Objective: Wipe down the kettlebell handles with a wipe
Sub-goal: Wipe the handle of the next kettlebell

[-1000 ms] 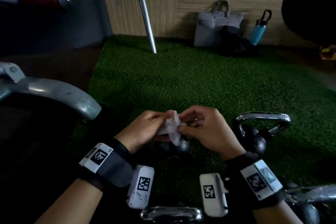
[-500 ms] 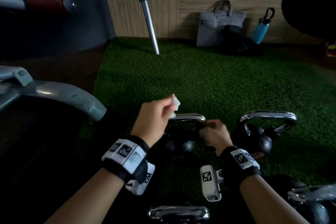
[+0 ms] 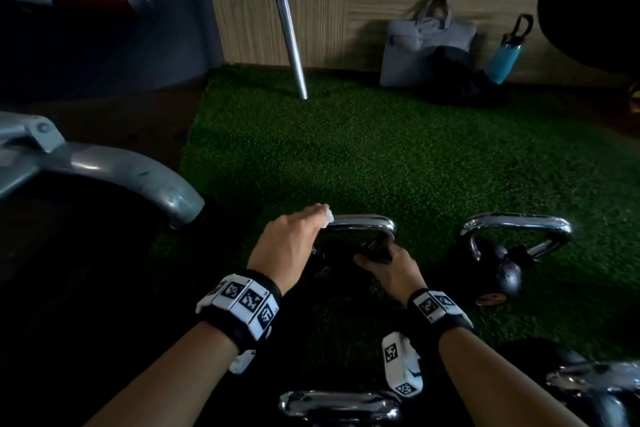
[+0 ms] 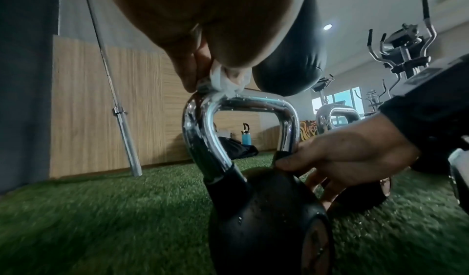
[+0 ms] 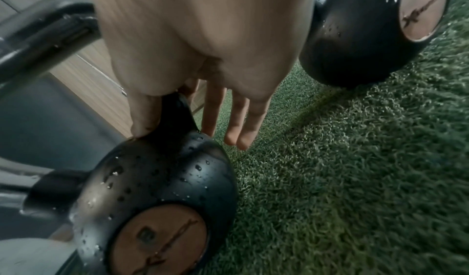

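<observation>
A spare chrome handle sits nearest, and just past it the right hand pinches the black base of the kettlebell handle, remaining fingers hanging loose. The left hand clamps the wipe onto the handle's left corner, seemingly between thumb and fingers. Farther off, a second kettlebell stands on the turf, a barbell leaning beyond.
</observation>
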Demonstrator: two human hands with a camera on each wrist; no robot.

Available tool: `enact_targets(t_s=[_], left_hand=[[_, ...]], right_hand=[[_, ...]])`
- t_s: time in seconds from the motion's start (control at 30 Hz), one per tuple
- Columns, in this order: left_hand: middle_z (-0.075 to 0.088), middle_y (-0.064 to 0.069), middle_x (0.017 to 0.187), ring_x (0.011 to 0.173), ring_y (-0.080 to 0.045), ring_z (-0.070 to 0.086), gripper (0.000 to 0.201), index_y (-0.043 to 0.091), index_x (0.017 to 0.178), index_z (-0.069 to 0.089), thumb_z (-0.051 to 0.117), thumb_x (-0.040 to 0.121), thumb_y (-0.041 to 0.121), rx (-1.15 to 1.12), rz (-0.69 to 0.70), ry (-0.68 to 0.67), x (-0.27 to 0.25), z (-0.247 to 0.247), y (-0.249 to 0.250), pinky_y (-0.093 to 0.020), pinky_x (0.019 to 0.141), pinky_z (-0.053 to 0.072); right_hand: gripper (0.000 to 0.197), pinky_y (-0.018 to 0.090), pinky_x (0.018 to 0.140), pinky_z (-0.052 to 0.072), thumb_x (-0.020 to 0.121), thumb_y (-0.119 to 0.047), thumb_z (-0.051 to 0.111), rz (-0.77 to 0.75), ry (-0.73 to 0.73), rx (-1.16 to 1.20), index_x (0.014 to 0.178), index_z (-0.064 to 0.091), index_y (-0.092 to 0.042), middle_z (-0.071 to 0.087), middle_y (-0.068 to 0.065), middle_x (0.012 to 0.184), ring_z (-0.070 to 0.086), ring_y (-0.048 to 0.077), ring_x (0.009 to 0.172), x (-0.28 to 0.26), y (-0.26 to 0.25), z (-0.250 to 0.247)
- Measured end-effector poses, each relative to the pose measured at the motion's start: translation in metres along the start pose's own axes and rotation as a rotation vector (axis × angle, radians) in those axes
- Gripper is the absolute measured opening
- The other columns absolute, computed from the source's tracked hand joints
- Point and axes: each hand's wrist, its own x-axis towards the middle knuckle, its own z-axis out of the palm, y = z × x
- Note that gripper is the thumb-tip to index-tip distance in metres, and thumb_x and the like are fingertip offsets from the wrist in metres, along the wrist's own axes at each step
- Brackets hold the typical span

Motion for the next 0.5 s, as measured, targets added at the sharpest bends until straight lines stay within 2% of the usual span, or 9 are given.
enact_targets(t_s=[0.07,0.1,0.17,0.23,0.3,0.37,0.43,0.47,0.5], left_hand=[[0.07,0.001,0.13,0.116,-0.012,0.068,0.039,0.014,0.13,0.068,0.067,0.094,-0.002,-0.025,0.032,-0.021,-0.006,0.009,-0.004,-0.027,0.097,0.057],[0.07,0.003,0.129,0.116,-0.009,0.067,0.034,0.015,0.13,0.068,0.064,0.098,0.004,-0.085,-0.025,0.01,-0.009,0.01,-0.007,-0.022,0.098,0.054],[0.074,0.009,0.12,0.109,-0.004,0.069,0.027,0.019,0.126,0.072,0.057,0.104,0.023,-0.248,-0.227,0.141,-0.014,0.01,-0.018,-0.01,0.093,0.05],[0.076,0.009,0.113,0.104,-0.004,0.071,0.03,0.021,0.123,0.073,0.053,0.104,0.032,-0.334,-0.362,0.205,-0.02,0.013,-0.025,-0.011,0.088,0.051],[0.074,0.012,0.114,0.105,0.0,0.068,0.031,0.021,0.126,0.071,0.051,0.105,0.032,-0.352,-0.37,0.19,-0.027,0.014,-0.024,-0.01,0.088,0.05],[0.072,0.014,0.118,0.108,0.004,0.066,0.031,0.021,0.13,0.068,0.049,0.107,0.028,-0.383,-0.355,0.182,-0.033,0.021,-0.027,-0.013,0.093,0.05],[0.071,0.012,0.122,0.113,0.006,0.063,0.03,0.017,0.13,0.068,0.048,0.107,0.019,-0.527,-0.42,0.157,-0.038,0.03,-0.036,-0.016,0.099,0.047],[0.072,0.01,0.118,0.109,0.007,0.064,0.028,0.013,0.125,0.07,0.048,0.106,0.014,-0.62,-0.475,0.121,-0.041,0.033,-0.04,-0.017,0.1,0.047],[0.072,0.009,0.107,0.099,0.007,0.065,0.025,0.01,0.114,0.071,0.048,0.106,0.011,-0.692,-0.52,0.077,-0.044,0.037,-0.043,-0.02,0.096,0.048]], right_hand=[[0.042,0.024,0.082,0.042,0.085,-0.048,0.079,-0.005,-0.003,0.014,0.121,0.065,-0.03,0.065,-0.009,0.099,0.059,0.013,0.092,0.0,0.001,0.0],[0.04,0.024,0.082,0.043,0.084,-0.048,0.079,-0.011,-0.003,0.027,0.118,0.067,-0.031,0.066,-0.01,0.098,0.06,0.013,0.093,0.0,0.001,0.0],[0.033,0.025,0.083,0.044,0.083,-0.047,0.081,-0.004,-0.013,0.059,0.11,0.068,-0.034,0.067,-0.014,0.095,0.062,0.01,0.091,0.001,0.003,0.0],[0.027,0.026,0.083,0.047,0.079,-0.045,0.084,0.016,-0.013,0.126,0.1,0.069,-0.035,0.07,-0.016,0.093,0.064,0.007,0.089,0.004,0.007,0.002],[0.027,0.03,0.087,0.054,0.076,-0.043,0.088,0.012,-0.004,0.18,0.095,0.072,-0.033,0.075,-0.013,0.094,0.069,0.009,0.093,0.007,0.011,0.005],[0.032,0.037,0.093,0.058,0.072,-0.044,0.089,0.008,-0.006,0.22,0.099,0.075,-0.032,0.078,-0.011,0.097,0.072,0.01,0.096,0.011,0.015,0.008],[0.044,0.04,0.096,0.059,0.064,-0.051,0.089,0.006,-0.019,0.257,0.101,0.076,-0.032,0.079,-0.01,0.098,0.073,0.011,0.098,0.012,0.017,0.01],[0.052,0.042,0.096,0.059,0.057,-0.058,0.088,-0.001,-0.022,0.276,0.101,0.076,-0.032,0.079,-0.009,0.098,0.073,0.011,0.098,0.014,0.02,0.012],[0.059,0.043,0.097,0.059,0.051,-0.062,0.086,-0.007,-0.02,0.29,0.101,0.077,-0.032,0.08,-0.009,0.098,0.074,0.012,0.098,0.016,0.022,0.013]])
